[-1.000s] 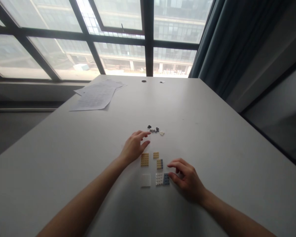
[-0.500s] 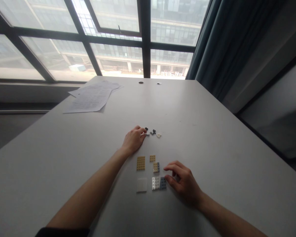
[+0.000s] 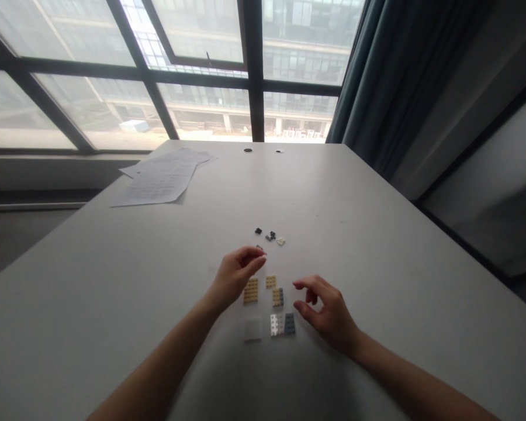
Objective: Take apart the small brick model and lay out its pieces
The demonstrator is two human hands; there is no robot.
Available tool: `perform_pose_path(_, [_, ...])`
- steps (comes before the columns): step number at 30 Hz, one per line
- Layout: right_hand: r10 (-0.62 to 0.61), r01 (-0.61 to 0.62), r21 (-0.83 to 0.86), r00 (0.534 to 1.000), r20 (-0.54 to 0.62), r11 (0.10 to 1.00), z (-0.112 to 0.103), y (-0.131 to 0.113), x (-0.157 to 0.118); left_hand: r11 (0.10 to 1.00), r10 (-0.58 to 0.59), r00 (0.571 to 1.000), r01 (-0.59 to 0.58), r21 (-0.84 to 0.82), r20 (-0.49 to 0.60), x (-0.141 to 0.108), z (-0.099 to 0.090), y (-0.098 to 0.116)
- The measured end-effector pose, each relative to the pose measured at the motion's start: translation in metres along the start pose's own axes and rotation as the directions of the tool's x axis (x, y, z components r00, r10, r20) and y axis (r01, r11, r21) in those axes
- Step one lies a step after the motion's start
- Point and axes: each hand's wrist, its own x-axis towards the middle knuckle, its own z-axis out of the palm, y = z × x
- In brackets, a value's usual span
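My left hand point(image 3: 240, 270) is in a pinch above the far end of the tan studded plate point(image 3: 251, 291), partly covering it. A small grey toy-brick piece point(image 3: 259, 247) shows at its fingertips, mostly hidden. My right hand point(image 3: 326, 310) is open and empty, thumb and fingers apart, just right of the plates. Near it lie a tan and grey plate point(image 3: 277, 297), a small tan plate point(image 3: 270, 282), a white studded plate point(image 3: 276, 324) and a blue-grey plate point(image 3: 290, 323). A smooth white tile point(image 3: 252, 329) lies to their left.
Beyond my left hand sit small black pieces point(image 3: 258, 231), dark grey pieces point(image 3: 271, 235) and white pieces point(image 3: 281, 241). Printed paper sheets point(image 3: 160, 181) lie at the far left of the white table point(image 3: 355, 245). Windows stand behind it, and a blue curtain point(image 3: 377, 88) hangs right.
My left hand has drawn back toward me from the small pieces, with a grey piece at its fingertips. My right hand stays in nearly the same place, still open.
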Motion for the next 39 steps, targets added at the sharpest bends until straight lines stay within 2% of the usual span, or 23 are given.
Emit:
perform_pose_path(2, [-0.034, 0.035, 0.025, 0.999, -0.017, 0.999, 0.001, -0.011, 0.011, 0.938, -0.109, 0.992, 0.121, -0.326, 0.055, -0.020, 0.013, 0.009])
perform_pose_path(4, [-0.051, 0.054, 0.073, 0.998, -0.039, 0.996, 0.004, -0.022, 0.021, 0.803, -0.179, 0.979, 0.205, -0.560, 0.102, -0.036, 0.024, 0.017])
perform_pose_path(6, [-0.048, 0.055, 0.121, 0.997, -0.063, 0.991, 0.010, -0.030, 0.026, 0.699, -0.208, 0.967, 0.251, -0.670, 0.146, -0.044, 0.031, 0.022])
perform_pose_path(8, [-0.039, 0.051, 0.151, 0.996, -0.082, 0.987, 0.016, -0.034, 0.028, 0.670, -0.204, 0.965, 0.260, -0.695, 0.164, -0.047, 0.035, 0.024])
perform_pose_path(18, [0.027, -0.002, 0.216, 0.993, -0.115, 0.976, 0.018, -0.031, 0.026, 0.785, -0.124, 0.985, 0.173, -0.595, 0.123, -0.046, 0.034, 0.018])
perform_pose_path(22, [0.055, -0.025, 0.232, 0.991, -0.121, 0.972, 0.018, -0.028, 0.026, 0.809, -0.111, 0.984, 0.173, -0.562, 0.143, -0.045, 0.034, 0.016])
perform_pose_path(25, [0.070, -0.040, 0.229, 0.990, -0.124, 0.973, 0.018, -0.026, 0.026, 0.848, -0.113, 0.987, 0.155, -0.506, 0.113, -0.044, 0.034, 0.018])
perform_pose_path(29, [0.063, -0.025, 0.241, 0.987, -0.150, 0.970, 0.014, -0.024, 0.030, 0.927, -0.094, 0.996, 0.091, -0.364, 0.010, -0.039, 0.024, 0.025])
perform_pose_path(33, [0.004, 0.030, 0.202, 0.986, -0.164, 0.979, 0.008, -0.020, 0.038, 0.966, -0.013, 0.978, -0.041, -0.256, -0.206, -0.029, 0.003, 0.021])
perform_pose_path(36, [-0.055, 0.064, 0.131, 0.996, -0.070, 0.989, 0.010, -0.019, 0.040, 0.980, 0.037, 0.935, -0.102, -0.169, -0.352, -0.020, -0.011, 0.008])
perform_pose_path(39, [-0.135, 0.134, 0.030, 0.989, 0.057, 0.991, 0.019, -0.019, 0.039, 0.994, 0.064, 0.903, -0.096, -0.054, -0.425, -0.016, -0.017, -0.005])
